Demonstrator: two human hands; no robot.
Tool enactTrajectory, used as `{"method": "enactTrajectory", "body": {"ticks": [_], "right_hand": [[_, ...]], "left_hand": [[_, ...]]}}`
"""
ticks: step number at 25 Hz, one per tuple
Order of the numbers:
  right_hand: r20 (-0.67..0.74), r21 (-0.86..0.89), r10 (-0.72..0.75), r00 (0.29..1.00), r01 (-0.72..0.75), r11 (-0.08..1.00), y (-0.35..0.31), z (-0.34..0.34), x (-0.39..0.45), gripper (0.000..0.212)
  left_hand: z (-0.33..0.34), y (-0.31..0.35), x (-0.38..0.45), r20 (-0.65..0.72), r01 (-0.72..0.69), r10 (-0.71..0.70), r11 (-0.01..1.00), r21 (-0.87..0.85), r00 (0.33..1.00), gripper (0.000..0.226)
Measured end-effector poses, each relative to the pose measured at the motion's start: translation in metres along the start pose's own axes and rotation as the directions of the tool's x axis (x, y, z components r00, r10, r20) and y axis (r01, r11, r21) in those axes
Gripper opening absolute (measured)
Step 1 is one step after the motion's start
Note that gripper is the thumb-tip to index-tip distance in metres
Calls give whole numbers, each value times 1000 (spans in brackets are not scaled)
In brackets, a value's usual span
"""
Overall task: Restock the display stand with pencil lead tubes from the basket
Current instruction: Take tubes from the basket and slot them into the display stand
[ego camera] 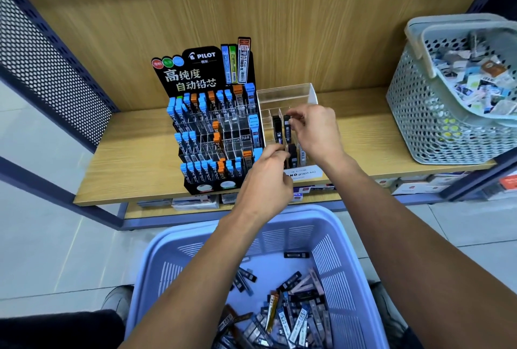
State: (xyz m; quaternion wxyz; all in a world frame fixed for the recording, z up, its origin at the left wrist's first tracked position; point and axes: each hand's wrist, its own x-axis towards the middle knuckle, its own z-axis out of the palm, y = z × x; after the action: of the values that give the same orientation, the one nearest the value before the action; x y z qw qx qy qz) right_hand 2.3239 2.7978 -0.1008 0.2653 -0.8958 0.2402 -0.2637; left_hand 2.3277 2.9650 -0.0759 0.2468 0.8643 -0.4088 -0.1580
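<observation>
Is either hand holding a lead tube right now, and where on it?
The right hand pinches the top end of a black lead tube standing in the clear stand. Whether the left hand holds anything cannot be told.

Single head-worn wide-angle view, aimed fwd and down at close range: wooden shelf (pixel 134 158) is framed beyond the fingertips, blue basket (pixel 195 239) below the forearms, frame edges bowed by the lens. No 2nd view is given.
</observation>
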Motion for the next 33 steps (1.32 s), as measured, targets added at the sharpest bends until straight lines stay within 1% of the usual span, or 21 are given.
{"method": "enactTrajectory", "body": {"ticks": [2, 6, 9, 11, 12, 14, 15, 16, 18, 19, 21, 23, 24, 26, 28, 29, 31, 33], "right_hand": [[-12, -34, -17, 1000, 16, 999, -1, 2, 0, 22], [-7, -75, -5, 1000, 4, 997, -4, 2, -7, 26], [-39, -100, -11, 999, 7, 995, -14, -5, -23, 27], [-48, -110, -46, 998, 41, 993, -29, -9, -42, 29], [-35, -106, -73, 997, 69, 992, -38, -10, -54, 29], [46, -100, -129, 991, 133, 986, -56, -3, -83, 28], [112, -97, -142, 984, 153, 983, -62, 4, -99, 26], [185, -94, -137, 973, 156, 983, -67, 11, -116, 24], [323, -95, -105, 941, 143, 985, -71, 25, -148, 18], [387, -95, -100, 916, 148, 984, -72, 32, -163, 16], [525, -108, -104, 845, 187, 976, -70, 48, -189, 16], [665, -153, -85, 742, 246, 957, -67, 65, -204, 18], [720, -180, -57, 691, 266, 947, -63, 74, -211, 19], [811, -223, 53, 582, 225, 948, -51, 91, -223, 30], [876, -264, 169, 451, 156, 952, -34, 107, -237, 53], [895, -278, 199, 399, 151, 949, -26, 113, -245, 63], [919, -282, 205, 336, 200, 938, -13, 122, -260, 74], [937, -262, 174, 302, 283, 922, -5, 128, -275, 79]], "left_hand": [[-2, -2, -5, -4, -7, 7, 1000, -12, 1000, 48], [-12, -10, -17, -28, -18, 17, 998, -54, 999, 43], [-22, -19, -26, -85, -18, 11, 997, -82, 996, 37], [-30, -27, -39, -128, -2, -11, 995, -103, 992, 31], [-33, -31, -47, -148, 8, -25, 994, -114, 989, 29], [-34, -45, -65, -154, 42, -63, 990, -137, 986, 24], [-31, -53, -74, -125, 62, -80, 989, -138, 989, 22], [-26, -63, -83, -61, 89, -97, 989, -120, 993, 21], [-8, -83, -97, 138, 149, -142, 988, -47, 980, 19], [3, -95, -104, 224, 174, -170, 985, 2, 960, 17], [26, -118, -116, 326, 220, -239, 971, 95, 915, 15], [44, -139, -124, 381, 268, -308, 951, 155, 872, 17], [54, -147, -127, 407, 284, -333, 942, 179, 850, 21], [72, -164, -133, 450, 298, -379, 923, 242, 808, 34], [92, -178, -140, 507, 301, -421, 904, 305, 752, 56], [100, -184, -143, 533, 293, -427, 901, 320, 731, 69], [115, -190, -149, 572, 270, -416, 906, 326, 707, 85], [123, -190, -156, 620, 254, -418, 906, 339, 664, 92]]}}
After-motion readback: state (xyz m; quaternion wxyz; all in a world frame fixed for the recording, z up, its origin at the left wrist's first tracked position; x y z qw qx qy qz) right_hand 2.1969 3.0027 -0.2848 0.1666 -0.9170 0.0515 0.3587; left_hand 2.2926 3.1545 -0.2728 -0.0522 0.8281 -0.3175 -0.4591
